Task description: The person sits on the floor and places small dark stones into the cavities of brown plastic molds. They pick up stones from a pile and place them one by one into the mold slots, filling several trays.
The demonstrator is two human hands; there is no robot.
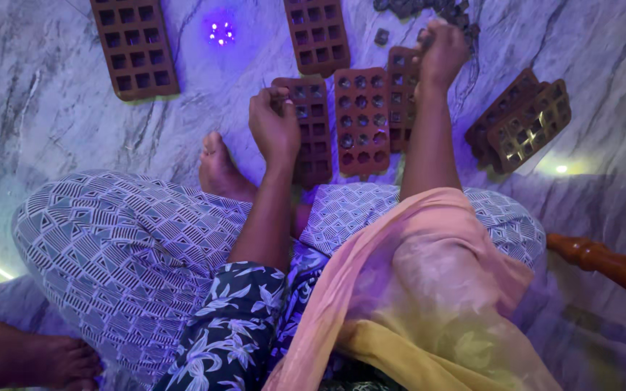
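Note:
I sit on a marble floor (52,123) with brown mould trays in front of me. My left hand (275,124) rests with its fingers curled on a tray with square cells (309,141), pinching something small that I cannot make out. My right hand (441,52) reaches further out, fingers closed on a dark lump over another tray (402,94), beside a heap of dark material (429,9). Between the hands lies a tray with round cells (361,119) that hold dark pieces.
More brown trays lie at the far left (134,45), top centre (316,35) and stacked at the right (522,122). My bare foot (219,170) lies near the trays. A turned wooden leg (606,264) shows at the right; another foot (30,358) bottom left.

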